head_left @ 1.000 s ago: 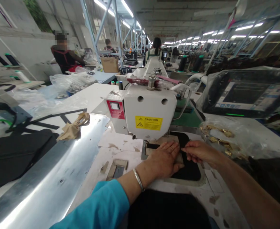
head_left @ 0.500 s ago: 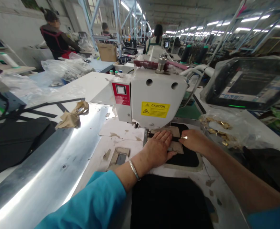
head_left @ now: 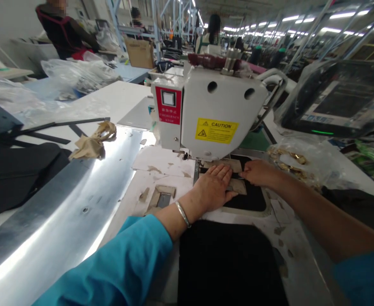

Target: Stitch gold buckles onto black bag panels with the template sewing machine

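My left hand [head_left: 213,187] lies flat, fingers stretched, on a tan template plate [head_left: 239,187] beside the needle area of a sewing machine [head_left: 222,102]. A narrow black strap [head_left: 236,175] runs through the slot in the plate, partly under my left fingers. To its right, my right hand [head_left: 259,172] pinches the strap's end; the fingertips hide what else may be there. Beneath the plate is a black fabric panel [head_left: 252,203] with rounded corners. Nearer to me lies another black panel [head_left: 225,263].
A plastic bag with gold metal fittings [head_left: 293,159] lies to the right, below a wrapped control screen [head_left: 340,102]. On the left are a shiny metal plate [head_left: 62,216], crumpled tan tape [head_left: 89,146] and a black fabric piece [head_left: 8,178]. Co-workers are at tables behind.
My head view has shifted, bringing the machine slightly closer. Both hands keep their places on the plate and strap. The shiny gold tip at my right fingers no longer shows.
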The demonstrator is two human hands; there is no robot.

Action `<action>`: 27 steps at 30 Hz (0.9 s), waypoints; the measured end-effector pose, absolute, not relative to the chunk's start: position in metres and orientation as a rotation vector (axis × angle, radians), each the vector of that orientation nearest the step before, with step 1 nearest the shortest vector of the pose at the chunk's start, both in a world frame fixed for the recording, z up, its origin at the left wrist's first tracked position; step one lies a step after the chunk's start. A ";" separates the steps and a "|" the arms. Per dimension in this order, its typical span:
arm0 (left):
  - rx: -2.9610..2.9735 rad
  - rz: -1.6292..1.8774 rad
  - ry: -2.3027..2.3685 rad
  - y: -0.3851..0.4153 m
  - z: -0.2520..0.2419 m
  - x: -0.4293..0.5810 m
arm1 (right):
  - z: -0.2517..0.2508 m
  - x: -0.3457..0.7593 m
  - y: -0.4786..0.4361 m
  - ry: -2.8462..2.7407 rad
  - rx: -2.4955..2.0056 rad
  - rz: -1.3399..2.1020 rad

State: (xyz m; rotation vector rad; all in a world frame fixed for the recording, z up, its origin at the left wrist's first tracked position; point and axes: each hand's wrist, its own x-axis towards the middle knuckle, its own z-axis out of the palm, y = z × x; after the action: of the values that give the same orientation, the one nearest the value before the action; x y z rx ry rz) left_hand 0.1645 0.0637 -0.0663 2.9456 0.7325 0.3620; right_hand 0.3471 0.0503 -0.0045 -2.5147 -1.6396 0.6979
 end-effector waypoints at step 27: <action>2.953 0.281 0.744 0.063 -0.063 0.165 | -0.012 0.362 0.024 -0.659 -1.881 1.307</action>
State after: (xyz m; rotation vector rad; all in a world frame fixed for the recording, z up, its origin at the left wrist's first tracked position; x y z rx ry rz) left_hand 0.1646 0.0629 -0.0631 2.9532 0.7439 0.2811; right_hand 0.3624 0.0244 -0.0121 -1.8809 -0.6587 1.3073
